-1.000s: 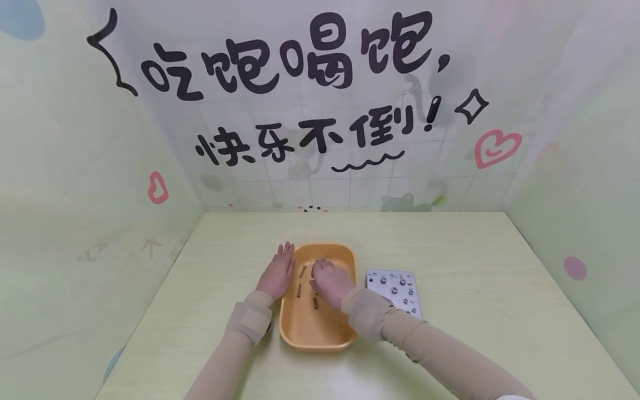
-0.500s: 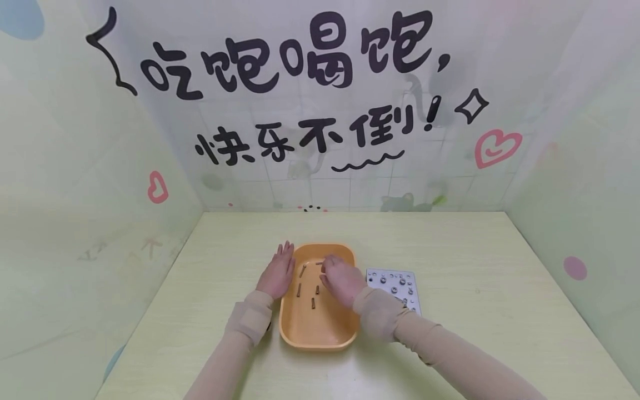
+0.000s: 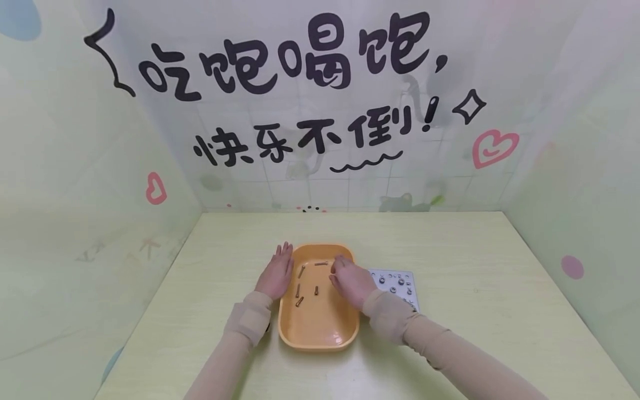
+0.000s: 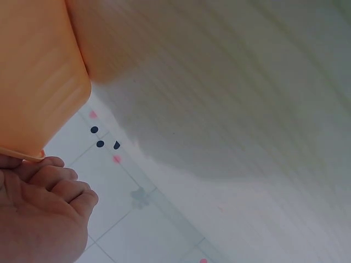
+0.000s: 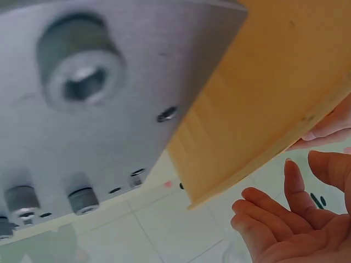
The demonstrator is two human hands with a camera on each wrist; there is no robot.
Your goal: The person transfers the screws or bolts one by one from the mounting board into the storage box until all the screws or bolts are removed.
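In the head view several metal screws lie scattered in an orange plastic tray (image 3: 320,333). One screw (image 3: 321,264) lies near the far end; a short screw (image 3: 316,290) is near the middle. Along the left side are a slanted screw (image 3: 301,271), an upright-lying screw (image 3: 297,290) and a tilted screw (image 3: 299,301). My left hand (image 3: 275,276) rests against the tray's left rim, fingers extended. Above the tray's right side is my right hand (image 3: 351,283). In the right wrist view its thumb and index finger are apart, with nothing between them.
Just right of the tray, a grey metal plate (image 3: 398,286) carries several socket-head screws and holes; my right hand and wrist cover part of it. Both stand on a pale wood-grain table (image 3: 465,266), enclosed by printed curtain-like walls at the back and sides.
My right hand has moved right across the tray, uncovering the far screw and the short middle one. One screw has shifted left and turned. My left hand stays at the rim.
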